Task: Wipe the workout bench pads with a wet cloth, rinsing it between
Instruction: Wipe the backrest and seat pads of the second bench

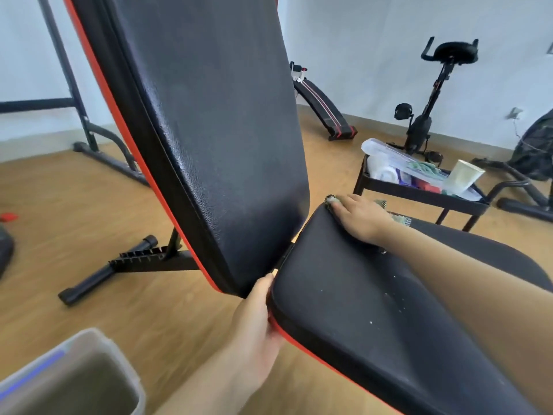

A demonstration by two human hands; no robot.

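Cloth (398, 217) lies mostly hidden under the right hand (359, 218), only frayed greenish bits showing past its fingertips and behind its wrist. That hand lies flat, fingers spread, pressing the cloth onto the far corner of the seat pad (374, 310). The left hand (254, 322) grips the seat pad's near edge, thumb on top, fingers curled out of sight beneath. Beyond the thumb tip rises the tilted back pad (209, 115), its top cut off. A water tub (74, 381) is cropped at the frame corner.
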